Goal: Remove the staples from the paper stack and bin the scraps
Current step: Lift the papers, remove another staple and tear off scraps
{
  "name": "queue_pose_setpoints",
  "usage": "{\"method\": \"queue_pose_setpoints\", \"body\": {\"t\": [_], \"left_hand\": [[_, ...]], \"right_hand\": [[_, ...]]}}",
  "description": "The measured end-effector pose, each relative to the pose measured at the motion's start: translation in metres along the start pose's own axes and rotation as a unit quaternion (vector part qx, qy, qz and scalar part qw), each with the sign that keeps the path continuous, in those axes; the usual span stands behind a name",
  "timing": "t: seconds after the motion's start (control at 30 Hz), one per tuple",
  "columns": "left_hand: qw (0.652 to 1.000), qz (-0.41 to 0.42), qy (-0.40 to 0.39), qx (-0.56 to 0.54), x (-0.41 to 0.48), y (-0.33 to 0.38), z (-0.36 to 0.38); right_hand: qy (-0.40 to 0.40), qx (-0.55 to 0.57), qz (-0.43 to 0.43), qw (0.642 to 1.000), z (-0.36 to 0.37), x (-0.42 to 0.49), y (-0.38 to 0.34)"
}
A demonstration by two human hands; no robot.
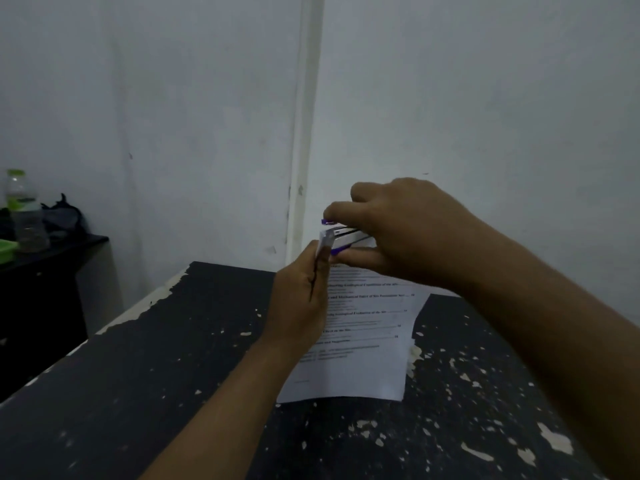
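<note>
The right hand (401, 226) is clamping a purple stapler (346, 237), long axis left-right, above the paper stack (363, 341) on the table (173, 375); the left hand's (298, 306) fingers are pinching the paper's far corner just beside it.

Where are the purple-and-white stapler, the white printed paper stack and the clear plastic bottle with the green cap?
Purple-and-white stapler (348, 237): head view, its white side.
White printed paper stack (360, 362): head view, top sheet's lower half.
Clear plastic bottle (26, 220): head view, its body.

The counter (173, 358) lies bare at lower left and lower right of the frame, open for passing. The paper stack (363, 341) fills the centre; a wall (450, 98) closes off the far edge, seemingly right behind it.
</note>
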State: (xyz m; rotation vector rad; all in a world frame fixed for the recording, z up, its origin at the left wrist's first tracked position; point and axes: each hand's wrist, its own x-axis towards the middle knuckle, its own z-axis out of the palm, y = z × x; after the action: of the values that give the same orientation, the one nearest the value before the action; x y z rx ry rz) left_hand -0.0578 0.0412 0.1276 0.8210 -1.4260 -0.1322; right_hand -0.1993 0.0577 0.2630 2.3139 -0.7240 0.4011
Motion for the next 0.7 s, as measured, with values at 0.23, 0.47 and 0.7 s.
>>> {"method": "queue_pose_setpoints", "body": {"t": [0.23, 0.47, 0.7], "left_hand": [[0.999, 0.024, 0.007, 0.025, -0.002, -0.004, 0.001], [0.998, 0.037, 0.001, 0.05, -0.002, -0.007, 0.003], [0.994, 0.062, -0.021, 0.088, -0.002, -0.002, -0.002]], "right_hand": [[-0.042, -0.021, -0.053, 0.997, -0.006, 0.015, 0.003], [-0.08, -0.041, -0.091, 0.992, -0.01, 0.018, 0.004], [-0.125, -0.039, -0.076, 0.989, -0.01, 0.014, 0.005]]}}
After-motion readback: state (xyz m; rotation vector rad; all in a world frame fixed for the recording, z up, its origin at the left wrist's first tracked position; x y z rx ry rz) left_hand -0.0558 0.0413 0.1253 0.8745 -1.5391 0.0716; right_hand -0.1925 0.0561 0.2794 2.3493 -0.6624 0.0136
